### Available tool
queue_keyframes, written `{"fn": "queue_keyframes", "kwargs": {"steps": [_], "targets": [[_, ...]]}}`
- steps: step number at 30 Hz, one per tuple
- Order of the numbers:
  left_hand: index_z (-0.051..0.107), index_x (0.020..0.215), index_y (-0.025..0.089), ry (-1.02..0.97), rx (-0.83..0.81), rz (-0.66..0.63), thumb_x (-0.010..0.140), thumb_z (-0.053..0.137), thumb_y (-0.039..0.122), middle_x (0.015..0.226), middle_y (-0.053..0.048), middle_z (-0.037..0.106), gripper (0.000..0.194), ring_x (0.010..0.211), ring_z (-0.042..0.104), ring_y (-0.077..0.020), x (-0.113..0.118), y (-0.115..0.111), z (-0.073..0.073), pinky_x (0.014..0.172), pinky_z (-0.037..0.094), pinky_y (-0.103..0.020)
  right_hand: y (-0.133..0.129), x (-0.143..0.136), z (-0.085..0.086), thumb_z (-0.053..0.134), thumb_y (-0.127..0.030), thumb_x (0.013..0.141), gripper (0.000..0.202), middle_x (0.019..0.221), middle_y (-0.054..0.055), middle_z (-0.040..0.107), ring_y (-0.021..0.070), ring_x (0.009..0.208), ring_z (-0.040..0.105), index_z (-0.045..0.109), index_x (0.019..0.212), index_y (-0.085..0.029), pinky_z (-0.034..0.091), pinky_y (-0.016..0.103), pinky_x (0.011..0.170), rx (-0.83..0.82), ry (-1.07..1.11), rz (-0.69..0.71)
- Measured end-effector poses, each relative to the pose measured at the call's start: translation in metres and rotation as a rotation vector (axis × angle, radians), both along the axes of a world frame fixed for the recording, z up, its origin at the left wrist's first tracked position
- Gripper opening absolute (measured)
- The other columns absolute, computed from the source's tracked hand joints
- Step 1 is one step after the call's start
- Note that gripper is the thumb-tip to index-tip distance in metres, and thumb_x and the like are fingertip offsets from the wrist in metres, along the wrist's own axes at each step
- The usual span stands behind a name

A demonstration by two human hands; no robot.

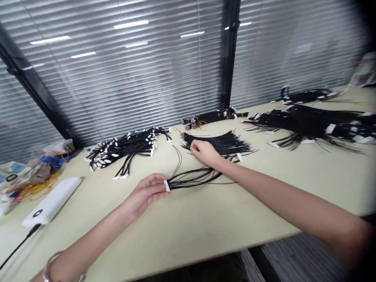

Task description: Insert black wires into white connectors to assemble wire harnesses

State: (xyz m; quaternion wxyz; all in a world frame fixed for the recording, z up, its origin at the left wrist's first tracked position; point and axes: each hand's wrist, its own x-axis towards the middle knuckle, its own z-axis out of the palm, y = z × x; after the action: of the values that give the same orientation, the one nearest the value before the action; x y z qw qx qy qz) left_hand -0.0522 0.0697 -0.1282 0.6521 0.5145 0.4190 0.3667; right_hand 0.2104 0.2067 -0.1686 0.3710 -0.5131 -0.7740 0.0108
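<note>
left hand [149,191], lower centre of the frame: fingers pinching the white connector [167,185] of a black wire harness [184,185]. right hand [204,151], centre: fingers curled together at the loose black wires [229,143]; whether they grip one cannot be told.

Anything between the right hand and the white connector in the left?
No solid obstacle visible. A few thin black wires curve up from near the white connector in the left hand, crossing the gap towards the right hand; they look loose.
</note>
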Motion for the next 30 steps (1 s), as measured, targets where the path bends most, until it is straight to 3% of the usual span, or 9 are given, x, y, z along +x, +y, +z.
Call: {"fn": "queue_keyframes", "kwargs": {"steps": [17, 30], "targets": [[0.061, 0.099, 0.016, -0.011, -0.002, 0.001, 0.074, 0.069, 0.019, 0.094, -0.005, 0.061, 0.026, 0.089, 0.059, -0.015, 0.0002, 0.0003, -0.0003, 0.092, 0.046, -0.031, 0.0009, -0.0011, -0.0011, 0.052, -0.022, 0.076, 0.004, 0.067, 0.001, 0.062, 0.0123, 0.061, 0.053, 0.054, 0.076, -0.018, 0.035, 0.021, 0.06, -0.028, 0.04, -0.059], [0.061, 0.099, 0.016, 0.0, 0.014, -0.003, 0.074, 0.068, 0.02, 0.095, -0.006, 0.061, 0.026, 0.091, 0.059, -0.0162, -0.0013, 0.0006, -0.0024, 0.094, 0.044, -0.034, 0.0038, -0.0009, -0.0036, 0.051, -0.016, 0.071, 0.003, 0.066, 0.0, 0.059, 0.0109, 0.06, 0.05, 0.05, 0.069, -0.018, 0.033, 0.02, 0.057, -0.033, 0.035, 0.007]]}}
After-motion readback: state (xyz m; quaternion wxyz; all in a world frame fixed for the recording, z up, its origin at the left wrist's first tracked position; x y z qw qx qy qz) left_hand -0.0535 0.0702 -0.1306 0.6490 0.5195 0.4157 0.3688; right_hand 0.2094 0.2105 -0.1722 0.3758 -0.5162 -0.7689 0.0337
